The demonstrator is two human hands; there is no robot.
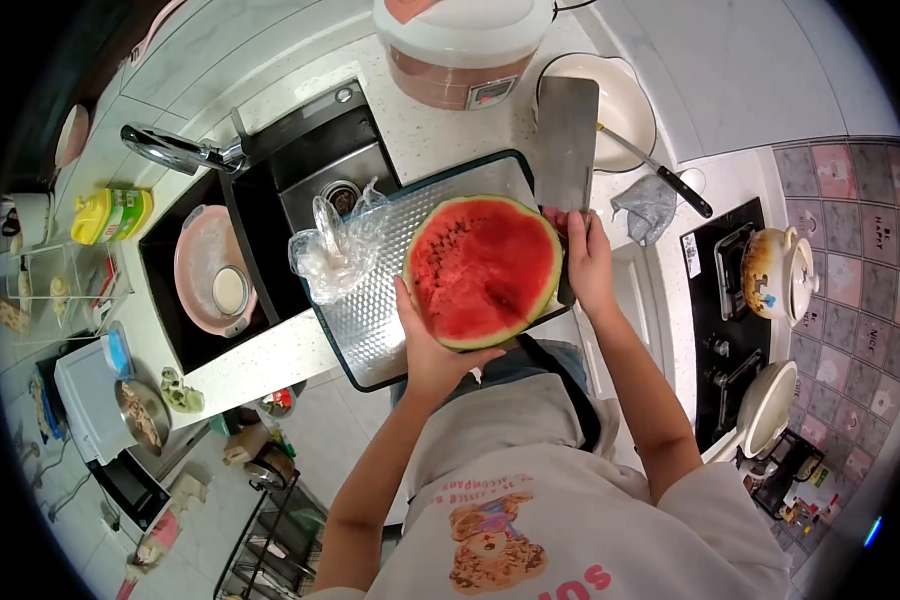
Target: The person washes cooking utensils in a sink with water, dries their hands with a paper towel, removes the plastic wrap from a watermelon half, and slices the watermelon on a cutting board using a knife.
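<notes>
A cut watermelon half (485, 270), its red face up, rests on a silvery textured board with a dark rim (370, 345). My left hand (435, 350) lies against its lower left edge, thumb and fingers spread around the rind. To the right of the melon, my right hand (588, 262) is closed on a large cleaver (567, 135), whose broad blade points away from me. Crumpled clear plastic wrap (335, 250) lies at the board's left side, partly over the sink.
A black sink (300, 165) with a pink basin (205, 255) is on the left. A pink-and-white cooker (460, 60) stands behind the board. Behind the cleaver is a white pan (630, 120) with a black-handled knife (682, 190). At right, a stove (715, 340) bears a pot (770, 272).
</notes>
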